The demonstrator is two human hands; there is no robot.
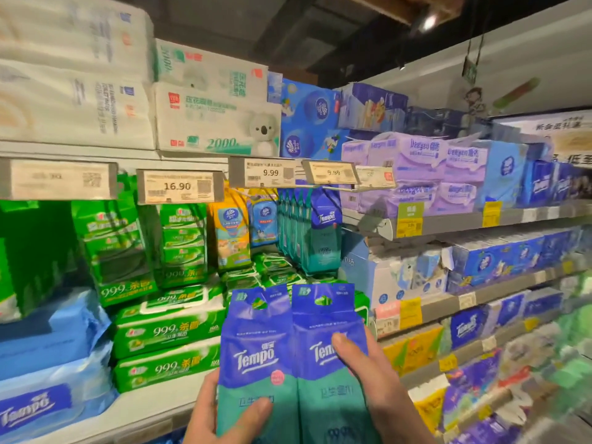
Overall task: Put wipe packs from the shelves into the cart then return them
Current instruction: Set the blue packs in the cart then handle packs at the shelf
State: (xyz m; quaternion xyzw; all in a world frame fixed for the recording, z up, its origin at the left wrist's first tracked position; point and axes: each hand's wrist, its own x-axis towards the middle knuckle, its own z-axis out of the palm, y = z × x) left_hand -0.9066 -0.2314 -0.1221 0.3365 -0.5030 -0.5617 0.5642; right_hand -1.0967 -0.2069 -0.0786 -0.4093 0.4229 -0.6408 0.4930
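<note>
I hold two blue-and-teal Tempo wipe packs upright, side by side, low in the middle of the view. My left hand (221,415) grips the left pack (256,354) from below, thumb across its teal front. My right hand (374,382) grips the right pack (323,357), thumb on its blue logo. Both packs have a hang hole at the top. Above them, a row of matching Tempo packs (320,232) hangs from a peg under the 9.99 price tag (270,173). No cart is in view.
Green 999 wipe packs (166,331) are stacked on the shelf to the left. Blue Tempo bags (48,357) lie at lower left. White tissue bales (211,100) fill the top shelf. Purple and blue tissue packs (448,168) line the shelves on the right.
</note>
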